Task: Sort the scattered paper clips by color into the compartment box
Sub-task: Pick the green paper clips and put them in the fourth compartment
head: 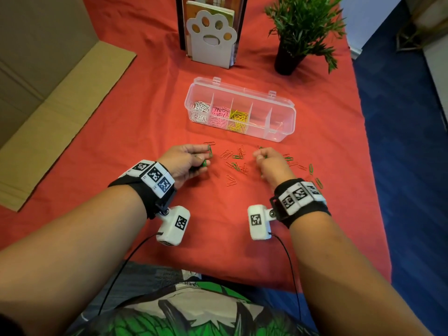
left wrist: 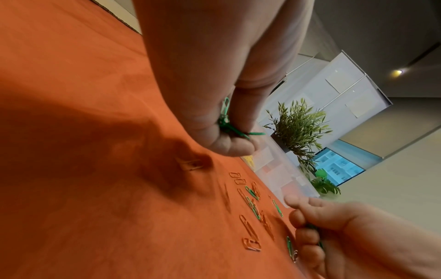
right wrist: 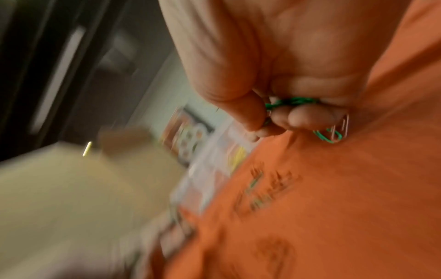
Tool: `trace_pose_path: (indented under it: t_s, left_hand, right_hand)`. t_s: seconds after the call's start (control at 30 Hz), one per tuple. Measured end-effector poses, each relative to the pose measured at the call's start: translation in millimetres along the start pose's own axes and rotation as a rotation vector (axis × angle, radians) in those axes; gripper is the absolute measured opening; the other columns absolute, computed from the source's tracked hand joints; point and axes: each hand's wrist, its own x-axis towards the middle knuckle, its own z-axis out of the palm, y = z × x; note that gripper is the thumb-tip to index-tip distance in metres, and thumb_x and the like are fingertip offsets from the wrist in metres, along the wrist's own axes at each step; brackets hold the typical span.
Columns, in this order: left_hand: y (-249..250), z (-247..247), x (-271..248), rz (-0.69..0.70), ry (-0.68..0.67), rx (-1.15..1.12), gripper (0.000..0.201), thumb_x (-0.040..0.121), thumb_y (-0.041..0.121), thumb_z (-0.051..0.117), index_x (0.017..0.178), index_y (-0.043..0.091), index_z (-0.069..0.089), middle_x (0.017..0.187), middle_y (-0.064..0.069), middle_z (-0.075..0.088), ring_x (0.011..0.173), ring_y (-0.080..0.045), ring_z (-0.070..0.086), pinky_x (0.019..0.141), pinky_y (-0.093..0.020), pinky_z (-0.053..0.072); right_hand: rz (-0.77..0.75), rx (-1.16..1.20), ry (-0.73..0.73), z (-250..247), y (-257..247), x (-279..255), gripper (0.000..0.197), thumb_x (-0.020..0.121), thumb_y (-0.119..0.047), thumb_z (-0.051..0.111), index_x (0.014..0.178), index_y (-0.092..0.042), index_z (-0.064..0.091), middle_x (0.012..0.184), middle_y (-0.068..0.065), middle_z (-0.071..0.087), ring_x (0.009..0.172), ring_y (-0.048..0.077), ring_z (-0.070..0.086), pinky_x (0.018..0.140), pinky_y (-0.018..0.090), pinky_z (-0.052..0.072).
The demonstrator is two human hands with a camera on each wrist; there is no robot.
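Note:
A clear compartment box (head: pixel 281 117) lies open on the red cloth, with white clips (head: pixel 200 110), pink clips (head: pixel 219 115) and yellow clips (head: pixel 238 118) in its three left cells; the two right cells look bare. Green and red clips (head: pixel 236 163) lie scattered in front of the box. My left hand (head: pixel 188 161) grips a bunch of green clips (left wrist: pixel 226 126) in curled fingers. My right hand (head: pixel 268 162) also holds green clips (right wrist: pixel 293 102) in its fist, just above the cloth, with a green and a red clip (right wrist: pixel 334 132) under its fingers.
A white paw-shaped bookend (head: pixel 212 37) with books and a potted plant (head: pixel 303 27) stand behind the box. Flat cardboard (head: pixel 55 112) lies at the left. The cloth's right edge drops to blue floor (head: pixel 407 166). More clips (head: pixel 312 173) lie right of my right hand.

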Motion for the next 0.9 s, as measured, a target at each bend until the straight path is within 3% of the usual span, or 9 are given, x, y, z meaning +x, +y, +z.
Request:
trace_pose_path:
  t_s: [0.1,0.17,0.27,0.33,0.43,0.53,0.6,0.73,0.9]
  left_hand:
    - [1.1,1.4,2.5,-0.010,-0.008,-0.007,0.033,0.090,-0.008,0.041,0.094,0.016,0.062,0.093,-0.001,0.066,0.057,-0.003,0.060,0.052,-0.015,0.053]
    - [3.5,3.3,4.2,-0.037,-0.008,-0.060,0.026,0.092,-0.002,0.041,0.094,0.015,0.061,0.083,0.000,0.069,0.050,-0.002,0.059,0.050,-0.015,0.053]
    - [6.9,7.3,8.2,-0.083,0.005,-0.127,0.019,0.093,0.008,0.042,0.087,0.014,0.058,0.062,0.002,0.065,0.043,-0.002,0.054,0.047,-0.015,0.052]
    - [8.3,8.7,11.4,-0.103,0.031,-0.110,0.019,0.094,0.017,0.045,0.080,0.017,0.058,0.057,0.005,0.053,0.039,0.000,0.045,0.042,-0.013,0.047]
    - [6.1,11.0,17.5,-0.073,0.101,0.006,0.020,0.091,0.027,0.054,0.073,0.018,0.057,0.054,0.006,0.041,0.030,-0.001,0.030,0.033,-0.009,0.030]
    - [1.2,12.3,24.7,0.117,0.227,0.407,0.021,0.082,0.034,0.065,0.068,0.019,0.061,0.056,0.003,0.045,0.030,-0.002,0.035,0.037,-0.013,0.030]
    - [0.7,15.4,28.6,0.301,0.269,0.754,0.018,0.079,0.035,0.068,0.074,0.018,0.068,0.063,-0.001,0.060,0.052,-0.007,0.054,0.055,-0.019,0.041]
    - [-0.6,25.5,37.9,0.458,0.299,1.158,0.026,0.083,0.033,0.063,0.097,0.013,0.072,0.093,-0.010,0.072,0.091,-0.026,0.064,0.071,-0.024,0.039]
    - [-2.4,34.8,49.1,0.469,0.284,1.281,0.023,0.082,0.028,0.063,0.090,0.007,0.072,0.095,-0.016,0.072,0.093,-0.031,0.064,0.082,-0.033,0.049]
  right_hand:
    - [0.221,0.654,-0.018,-20.8,-2.5,-3.8,0.023,0.090,-0.003,0.037,0.076,-0.012,0.053,0.065,0.002,0.043,0.054,0.012,0.041,0.042,0.018,0.035]
    - [0.262,0.774,0.018,-33.2,-2.8,-2.8,0.020,0.089,-0.006,0.041,0.074,-0.010,0.053,0.062,0.001,0.042,0.052,0.012,0.043,0.042,0.018,0.037]
    - [0.132,0.266,0.140,-37.5,2.8,15.0,0.017,0.085,-0.009,0.050,0.070,-0.017,0.055,0.065,-0.002,0.049,0.055,0.012,0.045,0.048,0.023,0.039]
    - [0.031,-0.188,0.183,-31.6,0.7,21.4,0.010,0.080,-0.011,0.052,0.075,-0.015,0.059,0.078,0.004,0.060,0.073,0.022,0.056,0.070,0.034,0.048]
    - [-0.128,-0.528,0.236,-19.1,-0.4,25.6,0.020,0.079,-0.011,0.054,0.097,-0.004,0.060,0.110,0.019,0.055,0.099,0.034,0.056,0.091,0.037,0.045]
    - [-0.211,-0.764,0.215,-6.1,-2.1,23.8,0.029,0.083,-0.008,0.051,0.111,-0.002,0.051,0.120,0.022,0.046,0.109,0.040,0.048,0.091,0.042,0.043]
    - [-0.235,-0.809,0.207,-2.4,-1.0,21.1,0.028,0.085,-0.006,0.047,0.113,0.000,0.049,0.121,0.022,0.045,0.110,0.040,0.046,0.090,0.043,0.042]
    - [-0.193,-0.538,0.161,-15.1,0.4,15.7,0.019,0.085,-0.002,0.043,0.099,-0.004,0.056,0.109,0.018,0.055,0.101,0.031,0.053,0.087,0.033,0.040]
    - [0.057,0.235,0.038,-29.9,16.8,-0.3,0.027,0.089,0.002,0.040,0.089,-0.022,0.051,0.070,-0.002,0.049,0.052,0.007,0.039,0.043,0.017,0.033]
